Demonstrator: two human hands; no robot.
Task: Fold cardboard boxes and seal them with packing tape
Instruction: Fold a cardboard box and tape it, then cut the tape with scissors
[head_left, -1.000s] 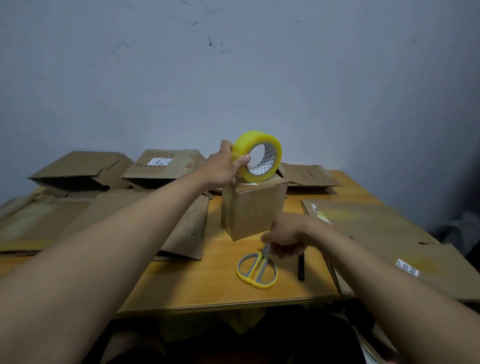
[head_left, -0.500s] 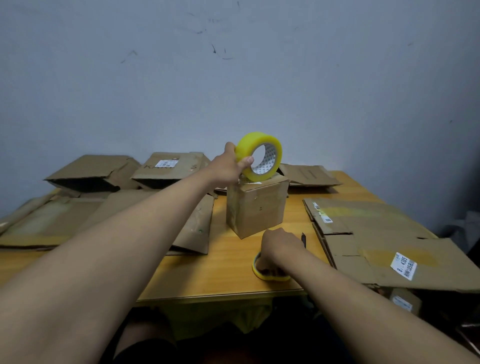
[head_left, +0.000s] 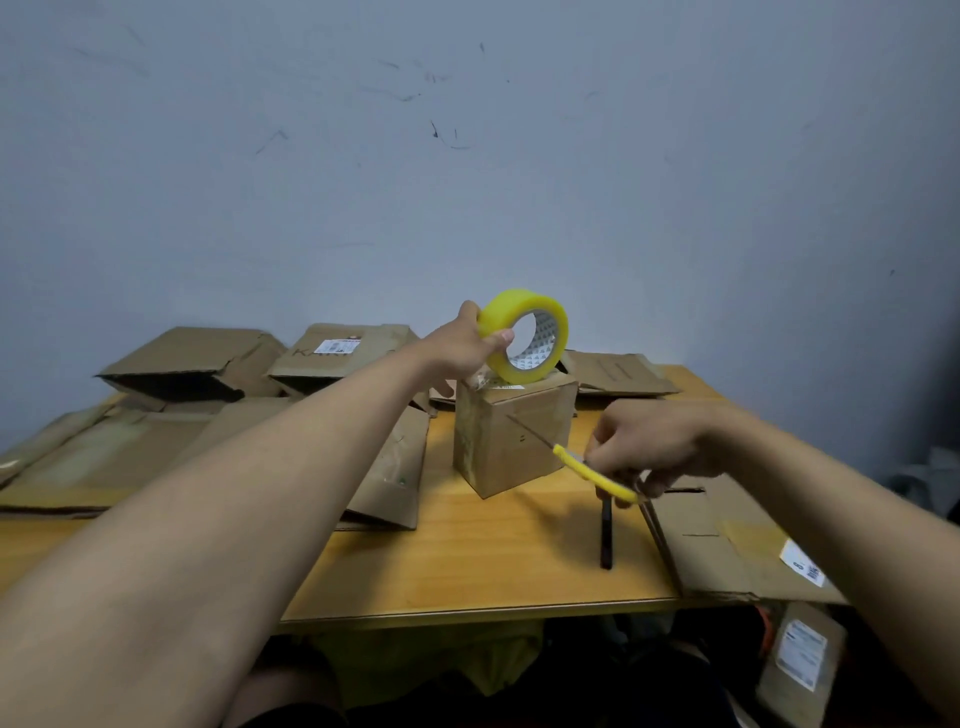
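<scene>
A small folded cardboard box (head_left: 519, 441) stands upright in the middle of the wooden table (head_left: 467, 571). My left hand (head_left: 460, 348) grips a yellow roll of packing tape (head_left: 524, 338) just above the box's top, a strip of clear tape running down onto the box. My right hand (head_left: 649, 447) holds yellow-handled scissors (head_left: 592, 470) in the air to the right of the box, blades pointing up-left toward the box's front face.
Flattened and half-open cardboard boxes (head_left: 192, 358) lie along the back and left of the table. More flat cardboard (head_left: 727, 545) covers the right side. A black pen (head_left: 605, 535) lies near the front edge. A labelled parcel (head_left: 800, 654) sits below the table at right.
My right hand has picked the scissors up off the table and raised them toward the box. The left hand still holds the tape roll above the box.
</scene>
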